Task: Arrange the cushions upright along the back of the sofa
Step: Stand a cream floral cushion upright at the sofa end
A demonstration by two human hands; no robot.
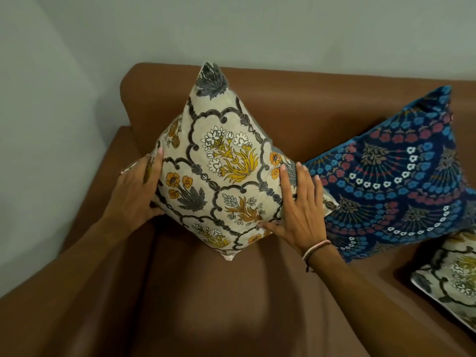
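A cream cushion (221, 163) with yellow and grey flowers stands on one corner against the back of the brown leather sofa (296, 112), near its left end. My left hand (134, 191) grips its left corner. My right hand (296, 210) lies flat on its right corner, fingers spread. A dark blue cushion (394, 181) with a blue, red and white pattern leans against the sofa back just to the right, touching the cream one. A second cream floral cushion (450, 279) lies flat on the seat at the right edge, partly cut off.
The sofa's left armrest (85, 253) runs along beside my left arm. A pale wall (231, 29) rises behind the sofa. Bare brown seat (219, 305) lies in front of the cushion.
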